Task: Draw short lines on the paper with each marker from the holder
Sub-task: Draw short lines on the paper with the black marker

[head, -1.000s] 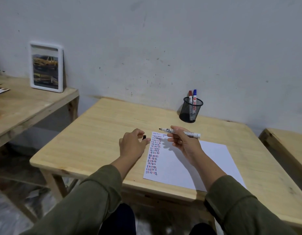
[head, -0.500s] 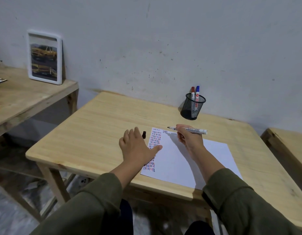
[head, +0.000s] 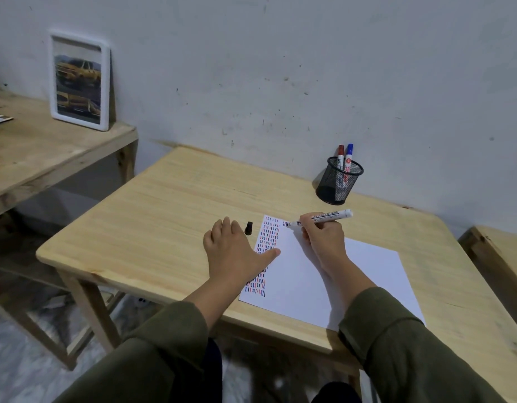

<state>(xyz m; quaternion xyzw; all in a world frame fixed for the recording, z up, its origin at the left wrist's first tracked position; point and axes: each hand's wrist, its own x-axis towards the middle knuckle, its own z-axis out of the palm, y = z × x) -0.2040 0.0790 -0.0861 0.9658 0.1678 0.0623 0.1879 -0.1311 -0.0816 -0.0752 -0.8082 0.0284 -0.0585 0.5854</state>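
Note:
A white sheet of paper (head: 332, 274) lies on the wooden table (head: 164, 228), with columns of short red, blue and black lines along its left side. My right hand (head: 324, 239) grips an uncapped white marker (head: 324, 217), its black tip touching the paper near the top edge. My left hand (head: 234, 251) rests flat, fingers spread, with the thumb pressing the paper's left edge. The marker's black cap (head: 248, 228) lies on the table just beyond that hand. A black mesh holder (head: 338, 181) near the wall holds a red marker (head: 341, 154) and a blue marker (head: 349, 152).
A second wooden table (head: 33, 158) stands to the left with a white picture frame (head: 80, 80) leaning on the wall. Another wooden surface (head: 501, 248) sits at the right edge. The grey wall runs close behind the holder.
My left hand set the black cap down on the table and flattened onto the paper's edge. My right hand lowered the marker's tip to the top of the paper.

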